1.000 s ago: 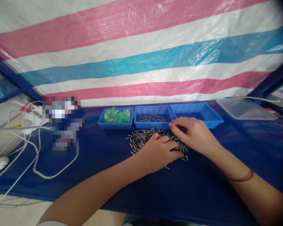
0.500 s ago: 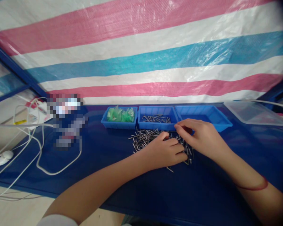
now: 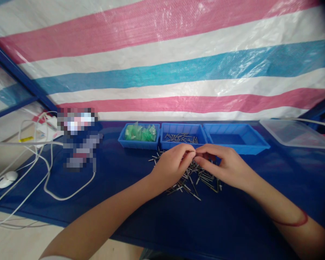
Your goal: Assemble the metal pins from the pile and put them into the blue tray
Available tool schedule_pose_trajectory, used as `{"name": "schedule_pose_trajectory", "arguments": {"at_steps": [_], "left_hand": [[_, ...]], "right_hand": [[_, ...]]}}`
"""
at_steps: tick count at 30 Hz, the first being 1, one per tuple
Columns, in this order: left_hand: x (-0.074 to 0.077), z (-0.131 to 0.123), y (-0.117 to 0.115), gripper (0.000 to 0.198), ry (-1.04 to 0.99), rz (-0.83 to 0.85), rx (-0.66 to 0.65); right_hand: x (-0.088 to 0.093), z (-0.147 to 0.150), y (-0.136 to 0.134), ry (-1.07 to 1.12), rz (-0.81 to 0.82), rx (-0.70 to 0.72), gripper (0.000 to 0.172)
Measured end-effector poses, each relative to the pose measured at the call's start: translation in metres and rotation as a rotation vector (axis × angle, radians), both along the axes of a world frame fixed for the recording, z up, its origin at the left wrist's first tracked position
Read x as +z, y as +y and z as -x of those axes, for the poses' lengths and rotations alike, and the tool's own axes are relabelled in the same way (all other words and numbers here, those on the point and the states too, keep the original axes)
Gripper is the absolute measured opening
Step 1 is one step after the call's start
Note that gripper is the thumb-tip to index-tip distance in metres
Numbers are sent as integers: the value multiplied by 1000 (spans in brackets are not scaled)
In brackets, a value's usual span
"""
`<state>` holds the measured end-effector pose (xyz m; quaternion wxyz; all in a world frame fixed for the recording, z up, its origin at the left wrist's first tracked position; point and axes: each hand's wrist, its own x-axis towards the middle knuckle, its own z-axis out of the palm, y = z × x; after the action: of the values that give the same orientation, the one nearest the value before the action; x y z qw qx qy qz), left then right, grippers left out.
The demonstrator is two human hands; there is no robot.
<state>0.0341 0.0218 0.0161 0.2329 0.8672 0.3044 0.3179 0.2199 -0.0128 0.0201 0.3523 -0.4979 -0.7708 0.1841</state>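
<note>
My left hand (image 3: pixel 173 164) is above the left part of a loose pile of thin metal pins (image 3: pixel 189 184) on the blue table. Its thumb and forefinger are pinched together, and whatever is between them is too small to make out. Facing it, my right hand (image 3: pixel 226 164) also has its thumb and fingertips drawn close, near the left fingertips; what they hold is hidden. Just behind the hands stands a blue bin (image 3: pixel 182 144) with several metal pins (image 3: pixel 180 138) inside.
Left of that bin, another blue bin (image 3: pixel 139 145) holds green plastic packets (image 3: pixel 141 133). A third blue bin (image 3: pixel 238 147) stands to the right, beside a translucent lid (image 3: pixel 295 135). White cables (image 3: pixel 47 180) and a white mouse-like object (image 3: pixel 8 179) lie at the left.
My left hand has lifted off the pile and closed into a pinch, meeting my right fingertips. My right hand has shifted slightly left and down. More of the pile's front shows.
</note>
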Motion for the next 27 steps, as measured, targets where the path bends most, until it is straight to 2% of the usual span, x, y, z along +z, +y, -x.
{"name": "schedule_pose_trajectory", "arguments": {"at_steps": [3,6,13,15,18,21,24,27], "left_hand": [[-1,7,-2,17,-118,199,63],[-4,10,-4,18,-176,319,76],[-15,10,1,23,-314,600,88],[-16,11,4,28,-357,656,116],[-12,15,10,26,-370,652,171],[-10,16,11,22,-425,723,151],[-12,11,6,29,-520,896,90],[-15,5,-3,40,-597,1024,44]], "right_hand": [[-4,8,-2,28,60,33,16],[-9,14,-2,63,121,27,21],[-20,24,-1,365,207,-1,21],[-22,24,-2,319,174,-53,18],[-21,21,-3,94,71,-138,12],[-19,20,-4,-39,-23,-181,11],[-19,20,-5,83,-4,-222,17],[-21,20,-4,246,55,-186,19]]}}
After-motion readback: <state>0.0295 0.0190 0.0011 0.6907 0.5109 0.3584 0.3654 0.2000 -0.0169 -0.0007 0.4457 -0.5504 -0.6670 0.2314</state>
